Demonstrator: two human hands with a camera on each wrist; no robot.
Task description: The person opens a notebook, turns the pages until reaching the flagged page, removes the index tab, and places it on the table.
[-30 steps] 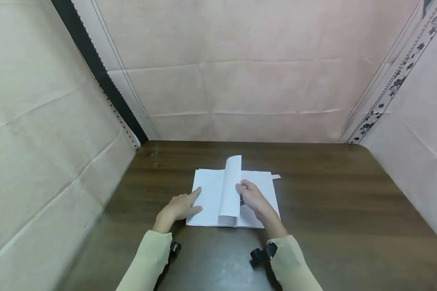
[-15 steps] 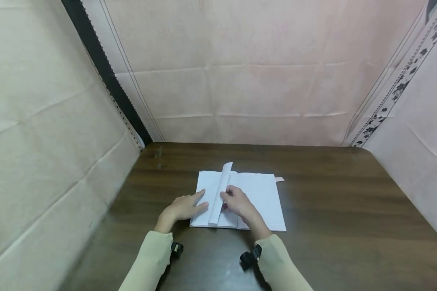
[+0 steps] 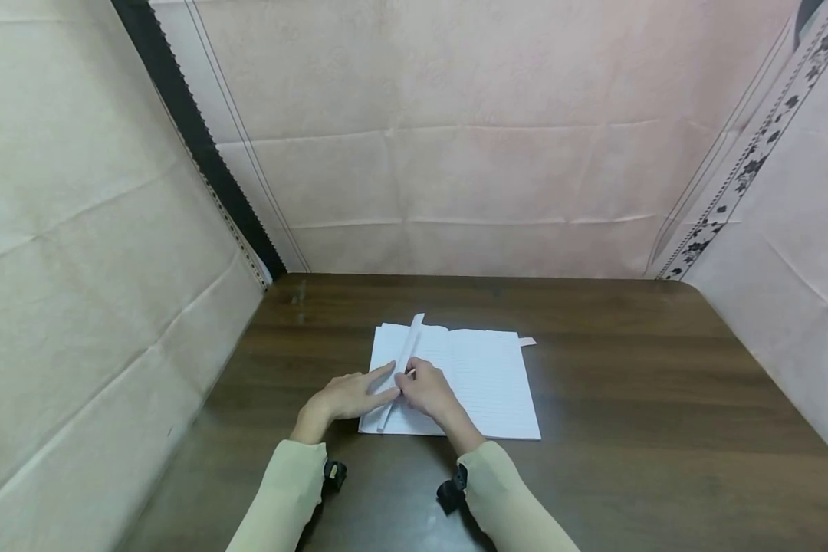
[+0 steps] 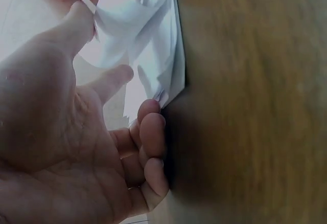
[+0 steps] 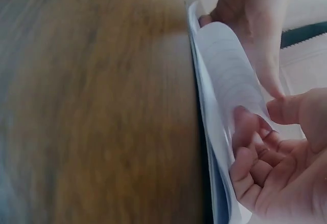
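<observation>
An open lined notebook [image 3: 486,383] lies on the brown table. One of its pages [image 5: 225,55] is bent up and leans over the left half, showing in the head view as a narrow curled strip. My right hand [image 3: 429,389] pinches this page by its edge between thumb and fingers. At the left margin my left hand [image 3: 348,395] rests with index finger and thumb stretched over the paper. In the left wrist view, the left hand's other fingers [image 4: 153,137] bend loosely beside the notebook's edge. Both thumbs come close together at the page.
A small pale tab [image 3: 527,342] sticks out from the notebook's upper right edge. The wooden table [image 3: 628,399] reaches back to a pale cloth backdrop [image 3: 469,176], with cloth sides at left and right. Each wrist carries a black camera [image 3: 450,494].
My right hand has moved left, carrying the pinched page from the middle over onto the left half, uncovering the right-hand page. My left hand stays nearly where it was.
</observation>
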